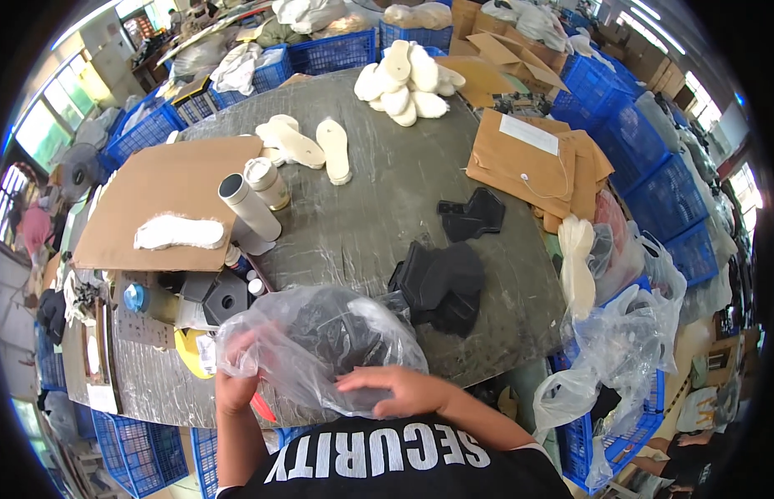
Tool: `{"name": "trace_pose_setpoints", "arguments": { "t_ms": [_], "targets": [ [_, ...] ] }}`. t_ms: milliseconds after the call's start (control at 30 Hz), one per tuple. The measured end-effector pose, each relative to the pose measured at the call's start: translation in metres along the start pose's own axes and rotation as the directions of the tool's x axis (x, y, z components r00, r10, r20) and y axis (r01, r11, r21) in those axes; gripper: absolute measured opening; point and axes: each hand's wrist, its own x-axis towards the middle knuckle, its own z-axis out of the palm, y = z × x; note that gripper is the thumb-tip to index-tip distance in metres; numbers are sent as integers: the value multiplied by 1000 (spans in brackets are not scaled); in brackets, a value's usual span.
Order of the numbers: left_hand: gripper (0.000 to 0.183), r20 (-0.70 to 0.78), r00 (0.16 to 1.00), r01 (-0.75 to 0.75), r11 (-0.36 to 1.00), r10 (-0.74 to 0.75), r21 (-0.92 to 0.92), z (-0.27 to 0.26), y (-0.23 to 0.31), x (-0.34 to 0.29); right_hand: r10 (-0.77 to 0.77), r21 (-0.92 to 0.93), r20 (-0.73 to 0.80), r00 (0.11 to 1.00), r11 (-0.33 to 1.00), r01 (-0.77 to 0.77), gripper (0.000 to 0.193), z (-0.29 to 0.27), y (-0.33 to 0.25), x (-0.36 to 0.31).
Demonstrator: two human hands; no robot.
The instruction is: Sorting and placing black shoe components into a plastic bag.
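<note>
A clear plastic bag (316, 337) lies puffed up at the table's near edge, with dark contents showing through that I cannot make out. My left hand (239, 378) grips the bag's left side, its fingers partly blurred behind the film. Across the bag's near side rests my right hand (395, 389), fingers stretched out and apart. Beyond the bag, to the right, is a pile of black moulded pieces (441, 283). Another black piece (473, 214) lies a little farther off.
Left of the bag stand a black hexagonal holder (225, 298) and a tumbler (250, 208). A cardboard sheet (167, 187) carries a white insole (181, 233). Farther back is a heap of insoles (408, 83). Brown envelopes (520, 158) lie right; blue crates (665, 208) surround the table.
</note>
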Motion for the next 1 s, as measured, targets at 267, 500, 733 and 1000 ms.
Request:
{"name": "trace_pose_setpoints", "arguments": {
  "t_ms": [267, 500, 733, 1000],
  "targets": [
    [32, -62, 983, -184, 910, 173, -371, -13, 24, -31, 237, -506, -608, 758, 620, -599, 38, -160, 106, -20],
    [62, -295, 935, -196, 980, 197, 33, -9, 59, -50, 784, -768, -373, 495, 38, -639, 87, -185, 122, 6],
    [31, 9, 770, -630, 758, 638, 171, 75, 113, -10, 625, -530, -585, 517, 189, -827, 79, -154, 110, -57],
    [20, 544, 838, -274, 898, 48, 344, 191, 92, 112, 557, 193, -780, 284, 646, -739, 56, -148, 101, -140]
  ]
}}
